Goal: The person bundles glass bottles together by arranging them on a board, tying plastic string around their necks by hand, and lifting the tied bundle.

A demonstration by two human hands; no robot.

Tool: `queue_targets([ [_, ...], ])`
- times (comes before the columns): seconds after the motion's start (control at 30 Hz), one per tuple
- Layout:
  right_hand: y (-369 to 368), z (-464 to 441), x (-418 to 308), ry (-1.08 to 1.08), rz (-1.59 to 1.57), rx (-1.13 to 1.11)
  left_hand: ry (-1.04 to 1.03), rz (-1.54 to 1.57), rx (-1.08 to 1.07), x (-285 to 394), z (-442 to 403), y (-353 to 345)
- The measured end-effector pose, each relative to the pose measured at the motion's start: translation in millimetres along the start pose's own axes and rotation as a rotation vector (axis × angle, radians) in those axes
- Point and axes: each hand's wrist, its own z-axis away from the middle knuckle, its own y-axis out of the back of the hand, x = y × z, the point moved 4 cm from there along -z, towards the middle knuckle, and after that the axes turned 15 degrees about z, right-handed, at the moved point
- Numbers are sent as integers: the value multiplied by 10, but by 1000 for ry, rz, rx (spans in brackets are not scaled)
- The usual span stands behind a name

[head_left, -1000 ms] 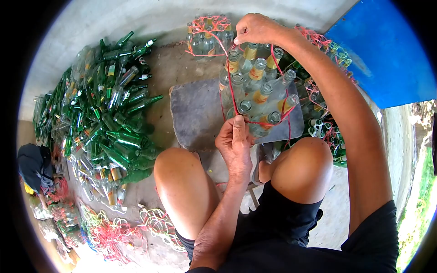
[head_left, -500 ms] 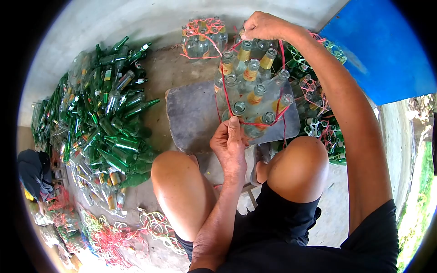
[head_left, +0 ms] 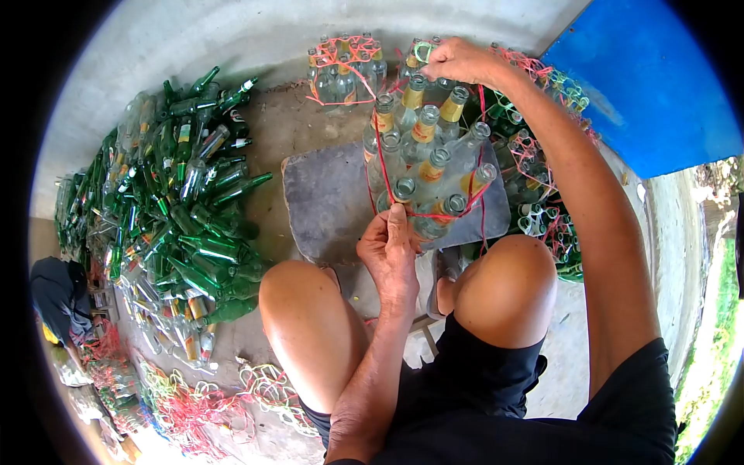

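Observation:
Several clear glass bottles [head_left: 428,130] with yellow labels stand upright in a cluster on a grey slab [head_left: 325,201]. Red plastic strapping [head_left: 380,151] runs around and over the cluster. My left hand [head_left: 391,252] is closed at the near side of the bottles, with thumb and finger pinching the red strapping beside a bottle neck. At the far side, my right hand [head_left: 461,62] is closed over the bottle tops, fingers on the strapping near a bottle mouth; its fingertips are partly hidden.
A large heap of green and clear bottles [head_left: 194,209] lies at the left. A tied bottle bundle [head_left: 345,74] stands by the wall. More bundles [head_left: 535,155] are at the right, beneath a blue panel [head_left: 651,85]. Tangled straps [head_left: 186,403] lie lower left.
My right hand has moved slightly down and toward the far bottle tops. My left hand keeps its pinch near the front. The view has shifted a little.

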Motion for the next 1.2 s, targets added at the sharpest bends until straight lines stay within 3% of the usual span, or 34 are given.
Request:
queue_targets([
  [0.27,-14,333,48,-323,-276,-211,28,-21,22,5,-6,-4],
  [0.67,-288,817,249,-526,-906,2,59,-71,39,22,16,-4],
  [1.03,-455,1251,176,-484,-869,199,62,-47,35,-4,47,-28],
  [1.2,-422,1325,39,-435,-782,316,-3,-198,-82,-98,215,-85],
])
